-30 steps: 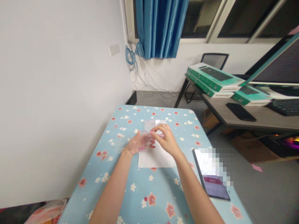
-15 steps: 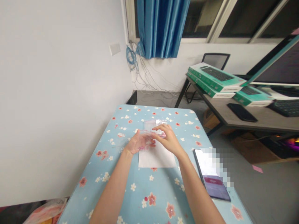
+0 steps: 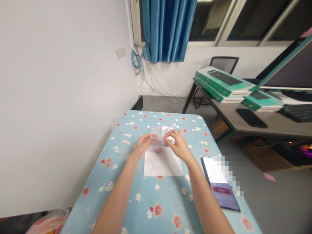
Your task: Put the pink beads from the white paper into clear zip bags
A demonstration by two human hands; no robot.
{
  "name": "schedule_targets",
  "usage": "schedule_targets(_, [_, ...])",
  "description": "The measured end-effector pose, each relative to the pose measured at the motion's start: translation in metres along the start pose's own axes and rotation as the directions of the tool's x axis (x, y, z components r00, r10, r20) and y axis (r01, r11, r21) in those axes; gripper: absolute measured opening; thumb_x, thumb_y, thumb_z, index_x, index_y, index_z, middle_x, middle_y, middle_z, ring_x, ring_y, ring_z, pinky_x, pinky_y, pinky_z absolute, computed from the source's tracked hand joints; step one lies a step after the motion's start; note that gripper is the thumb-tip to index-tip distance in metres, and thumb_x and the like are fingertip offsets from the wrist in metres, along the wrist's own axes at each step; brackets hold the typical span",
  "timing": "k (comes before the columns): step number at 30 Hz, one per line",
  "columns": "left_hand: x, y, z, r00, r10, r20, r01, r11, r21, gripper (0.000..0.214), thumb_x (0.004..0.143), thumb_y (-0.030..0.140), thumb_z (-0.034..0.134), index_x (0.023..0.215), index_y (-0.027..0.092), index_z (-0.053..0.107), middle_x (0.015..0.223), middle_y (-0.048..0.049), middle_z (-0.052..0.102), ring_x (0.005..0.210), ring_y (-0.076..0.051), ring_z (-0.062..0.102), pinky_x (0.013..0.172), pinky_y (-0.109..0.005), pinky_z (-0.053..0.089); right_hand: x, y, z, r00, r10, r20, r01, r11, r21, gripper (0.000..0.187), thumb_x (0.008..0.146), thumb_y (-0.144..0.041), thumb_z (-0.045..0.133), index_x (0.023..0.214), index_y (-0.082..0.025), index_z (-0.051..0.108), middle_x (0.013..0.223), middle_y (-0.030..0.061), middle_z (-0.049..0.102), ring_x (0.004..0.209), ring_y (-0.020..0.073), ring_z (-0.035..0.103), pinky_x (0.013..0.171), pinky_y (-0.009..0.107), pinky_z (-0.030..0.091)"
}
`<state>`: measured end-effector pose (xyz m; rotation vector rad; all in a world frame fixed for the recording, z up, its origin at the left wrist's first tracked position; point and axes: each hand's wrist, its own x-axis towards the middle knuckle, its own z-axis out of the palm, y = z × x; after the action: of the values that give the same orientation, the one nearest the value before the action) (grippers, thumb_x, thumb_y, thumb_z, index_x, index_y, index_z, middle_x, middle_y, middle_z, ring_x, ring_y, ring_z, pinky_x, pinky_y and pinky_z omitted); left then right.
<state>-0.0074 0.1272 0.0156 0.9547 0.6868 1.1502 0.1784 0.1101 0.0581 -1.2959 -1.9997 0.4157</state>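
My left hand and my right hand meet over the middle of the blue flowered tablecloth. Between their pinched fingertips they hold a small clear plastic bag with something pinkish red inside. The bag hangs just above the far edge of a white sheet of paper lying flat on the table. More clear plastic bags lie just beyond the hands.
A phone with its screen lit lies at the table's right edge. A small white scrap lies left of the hands. To the right stands a desk with green boxes, a black phone, a keyboard and a monitor. A white wall runs along the left.
My left hand has turned from palm up to a pinch on the bag's left edge. My right hand has shifted a little right, and the bag now hangs between both hands.
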Motion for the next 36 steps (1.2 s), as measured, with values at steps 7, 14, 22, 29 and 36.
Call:
schedule_targets(7, [-0.002, 0.017, 0.010, 0.988, 0.128, -0.081, -0.092, 0.932, 0.352, 0.012, 0.069, 0.025, 0.073, 0.076, 0.016, 0.072, 0.074, -0.0050, 0.072, 0.070, -0.019, 0.065, 0.070, -0.028, 0.048, -0.001, 0.004, -0.001, 0.998, 0.016, -0.056, -0.015, 1.000, 0.007, 0.016, 0.089, -0.035, 0.050, 0.088, -0.022, 0.060, 0.095, 0.0069, 0.060, 0.097, 0.0253, 0.050, 0.090, 0.041, 0.036])
schedule_targets(14, [-0.009, 0.028, 0.019, 0.971, 0.209, -0.114, -0.148, 0.904, 0.401, 0.009, 0.070, 0.026, 0.072, 0.068, 0.017, 0.070, 0.064, -0.0035, 0.070, 0.062, -0.019, 0.065, 0.066, -0.029, 0.047, -0.001, -0.004, -0.003, 0.994, -0.037, -0.102, 0.037, 0.999, 0.003, 0.016, 0.089, -0.032, 0.048, 0.083, -0.022, 0.059, 0.097, 0.0067, 0.059, 0.099, 0.0246, 0.049, 0.092, 0.042, 0.035])
schedule_targets(22, [-0.013, 0.038, 0.023, 0.959, 0.283, -0.007, -0.206, 0.712, 0.671, 0.012, 0.071, 0.029, 0.070, 0.075, 0.017, 0.071, 0.073, -0.0031, 0.071, 0.068, -0.017, 0.065, 0.064, -0.025, 0.047, -0.002, -0.010, -0.004, 0.991, -0.102, -0.086, 0.102, 0.995, -0.012, 0.020, 0.089, -0.035, 0.050, 0.081, -0.023, 0.064, 0.105, 0.0075, 0.058, 0.106, 0.0258, 0.046, 0.095, 0.045, 0.034])
schedule_targets(29, [-0.016, 0.045, 0.026, 0.959, 0.280, 0.038, -0.181, 0.505, 0.844, 0.011, 0.079, 0.028, 0.061, 0.075, 0.020, 0.069, 0.074, 0.0001, 0.072, 0.071, -0.015, 0.066, 0.071, -0.025, 0.049, -0.002, -0.014, -0.001, 0.983, -0.163, -0.088, 0.160, 0.986, -0.043, 0.018, 0.089, -0.033, 0.051, 0.083, -0.023, 0.065, 0.108, 0.0075, 0.056, 0.106, 0.0253, 0.045, 0.094, 0.044, 0.036])
schedule_targets(36, [-0.022, 0.054, 0.033, 0.962, 0.258, 0.092, -0.179, 0.339, 0.923, 0.015, 0.082, 0.032, 0.057, 0.081, 0.023, 0.069, 0.081, 0.0018, 0.073, 0.077, -0.016, 0.067, 0.072, -0.025, 0.048, -0.002, -0.017, -0.004, 0.975, -0.202, -0.089, 0.195, 0.977, -0.082, 0.016, 0.089, -0.032, 0.051, 0.085, -0.023, 0.063, 0.109, 0.0071, 0.056, 0.107, 0.0250, 0.045, 0.095, 0.043, 0.036])
